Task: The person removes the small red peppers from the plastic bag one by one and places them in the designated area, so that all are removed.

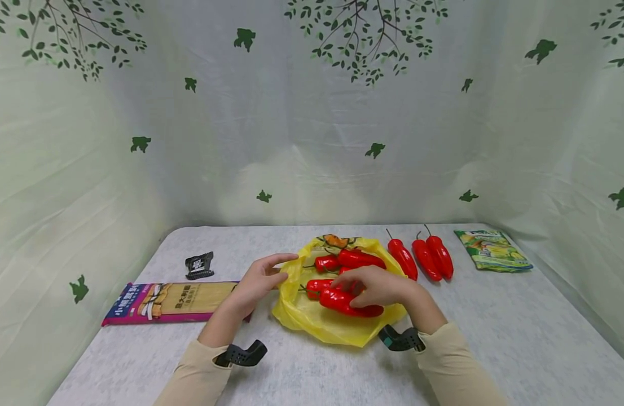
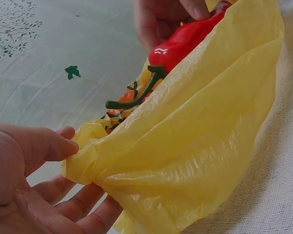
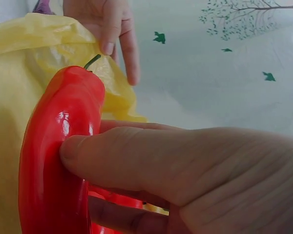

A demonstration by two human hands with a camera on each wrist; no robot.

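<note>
A pale grey, mottled bench (image 1: 515,332) carries a noodle pack (image 1: 182,301) on its left, lying flat, blue and magenta at one end, yellow strands showing through the front. Just beyond it is a small black packet (image 1: 199,266) with white print. Near the far right corner lies a green and yellow packet (image 1: 493,250). Behind hangs a whitish curtain (image 1: 312,113) printed with leafy branches (image 1: 361,35) and single dark green leaves (image 1: 245,38).
</note>
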